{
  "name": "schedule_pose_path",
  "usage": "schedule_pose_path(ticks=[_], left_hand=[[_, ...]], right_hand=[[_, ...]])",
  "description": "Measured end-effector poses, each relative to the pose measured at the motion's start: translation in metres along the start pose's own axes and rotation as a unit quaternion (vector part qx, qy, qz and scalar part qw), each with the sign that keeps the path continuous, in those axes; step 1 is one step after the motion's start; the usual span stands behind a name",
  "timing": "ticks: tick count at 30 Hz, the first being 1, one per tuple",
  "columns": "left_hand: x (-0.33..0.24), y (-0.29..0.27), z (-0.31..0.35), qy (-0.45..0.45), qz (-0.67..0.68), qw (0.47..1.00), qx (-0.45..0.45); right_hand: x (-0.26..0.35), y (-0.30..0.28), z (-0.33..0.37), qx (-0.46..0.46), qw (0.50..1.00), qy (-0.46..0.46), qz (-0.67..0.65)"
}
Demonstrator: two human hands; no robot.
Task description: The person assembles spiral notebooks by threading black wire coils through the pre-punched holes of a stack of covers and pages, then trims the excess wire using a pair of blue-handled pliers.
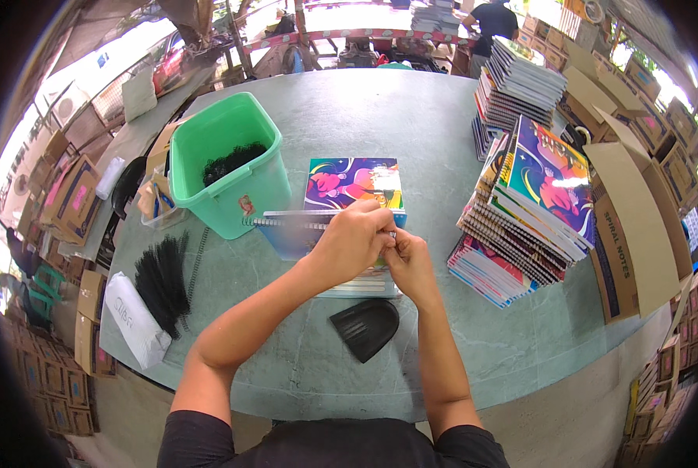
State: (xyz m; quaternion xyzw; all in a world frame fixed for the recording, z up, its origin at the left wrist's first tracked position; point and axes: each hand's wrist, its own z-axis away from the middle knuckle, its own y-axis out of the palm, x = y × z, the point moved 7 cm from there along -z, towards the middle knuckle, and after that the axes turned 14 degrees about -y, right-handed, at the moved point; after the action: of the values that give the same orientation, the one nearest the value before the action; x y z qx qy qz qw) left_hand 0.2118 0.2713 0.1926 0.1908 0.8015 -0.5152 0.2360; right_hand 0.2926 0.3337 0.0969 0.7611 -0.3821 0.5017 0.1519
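Note:
My left hand and my right hand meet at the right end of a notebook's spine, both with fingers closed in a pinch. The spiral notebook is tilted up with its spine uppermost, and a coil sticks out past its left end. My fingers hide the exact spot they grip. Beneath it lies a small pile of notebooks, topped by one with a colourful illustrated cover. A black rounded wedge-shaped piece rests on the table between my forearms.
A green bin holding black coils stands left, near loose black coils and a white wrapped bundle. Notebook stacks and an open cardboard box are on the right. Another person is in the background.

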Motion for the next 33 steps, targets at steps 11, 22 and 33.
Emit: schedule_pose_path(ticks=[11,22,33], left_hand=[[0.169,-0.049,0.217,-0.2,-0.139,0.958,0.152],[0.137,-0.061,0.159,-0.403,0.201,0.892,0.026],[0.122,-0.076,0.134,-0.428,0.238,0.871,0.032]], right_hand=[[0.095,0.02,-0.023,0.177,0.951,-0.111,0.229],[0.078,0.154,-0.084,0.302,0.933,-0.097,0.168],[0.08,0.158,-0.08,0.345,0.914,-0.162,0.136]])
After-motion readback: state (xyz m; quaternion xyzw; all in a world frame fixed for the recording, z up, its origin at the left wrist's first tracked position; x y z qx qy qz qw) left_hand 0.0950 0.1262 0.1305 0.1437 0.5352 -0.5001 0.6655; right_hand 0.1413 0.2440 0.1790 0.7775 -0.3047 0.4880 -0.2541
